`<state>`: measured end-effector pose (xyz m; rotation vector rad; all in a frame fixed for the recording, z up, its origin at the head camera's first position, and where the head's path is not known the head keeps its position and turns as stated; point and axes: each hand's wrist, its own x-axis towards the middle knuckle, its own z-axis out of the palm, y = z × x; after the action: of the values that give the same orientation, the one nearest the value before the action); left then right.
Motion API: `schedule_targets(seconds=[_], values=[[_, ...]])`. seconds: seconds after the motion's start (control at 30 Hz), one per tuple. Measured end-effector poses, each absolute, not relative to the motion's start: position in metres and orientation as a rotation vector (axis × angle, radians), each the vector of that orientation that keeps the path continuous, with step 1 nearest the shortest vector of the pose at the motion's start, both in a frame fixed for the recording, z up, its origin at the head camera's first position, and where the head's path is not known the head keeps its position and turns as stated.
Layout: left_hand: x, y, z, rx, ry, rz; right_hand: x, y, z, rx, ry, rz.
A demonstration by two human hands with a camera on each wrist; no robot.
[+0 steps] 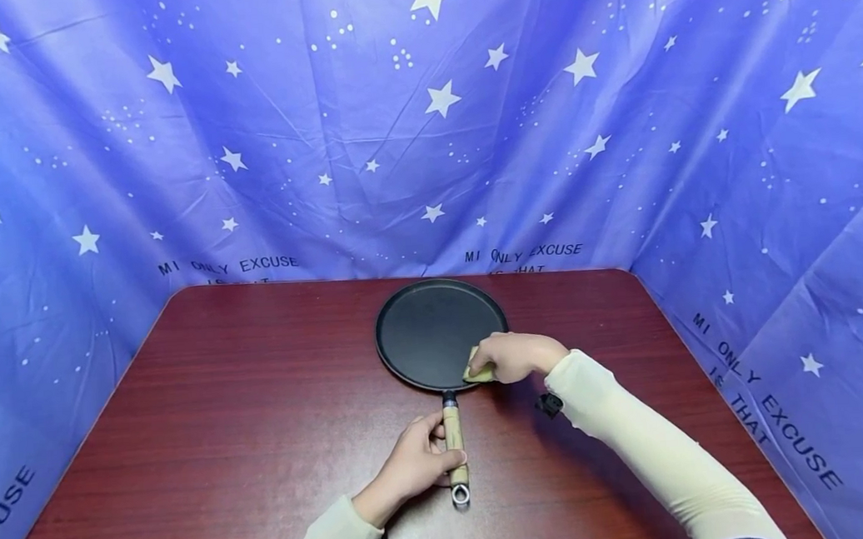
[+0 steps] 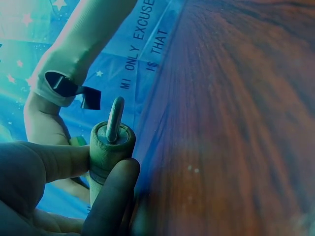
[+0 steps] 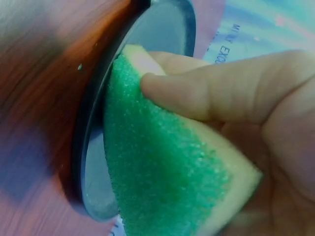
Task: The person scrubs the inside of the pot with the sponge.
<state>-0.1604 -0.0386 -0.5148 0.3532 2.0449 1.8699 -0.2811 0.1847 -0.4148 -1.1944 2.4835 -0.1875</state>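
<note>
A flat, round frying pan (image 1: 432, 336) is at the far middle part of the table (image 1: 263, 440), with its cooking face turned up. This face is matt black and smooth, and a low raised rim goes all around it. The pan's long axis runs almost straight away from the person: the disc is at the far end, and the handle (image 1: 453, 427) points back to the person. The handle is a rounded bar of pale, yellowish wood, with a dark and metal neck (image 1: 450, 399) beside the disc and a shiny metal hanging loop (image 1: 460, 495) at the near end.

The left hand (image 1: 415, 458) holds the handle near its loop end, with the thumb and fingers closed around the wood. The right hand (image 1: 516, 355) pinches a sponge (image 3: 157, 157) between thumb and fingers at the near right part of the rim. The sponge is a block with a rough, grainy green layer and a paler yellow layer; it is held tilted. How much of it touches the pan, I cannot tell.

The table is reddish brown with dark wood grain and a soft shine. Behind it hangs a creased blue-violet cloth (image 1: 361, 124) with white stars and black letters.
</note>
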Motion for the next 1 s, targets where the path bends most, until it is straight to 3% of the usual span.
schedule_targets(seconds=[0.3, 1.0], values=[[-0.162, -0.039, -0.516, 0.348, 2.053, 1.856, -0.281, 0.163, -0.424, -1.322, 2.404, -0.331], [-0.162, -0.039, -0.515, 0.382, 2.017, 1.876, -0.302, 0.110, -0.451, -1.027, 2.419, -0.654]])
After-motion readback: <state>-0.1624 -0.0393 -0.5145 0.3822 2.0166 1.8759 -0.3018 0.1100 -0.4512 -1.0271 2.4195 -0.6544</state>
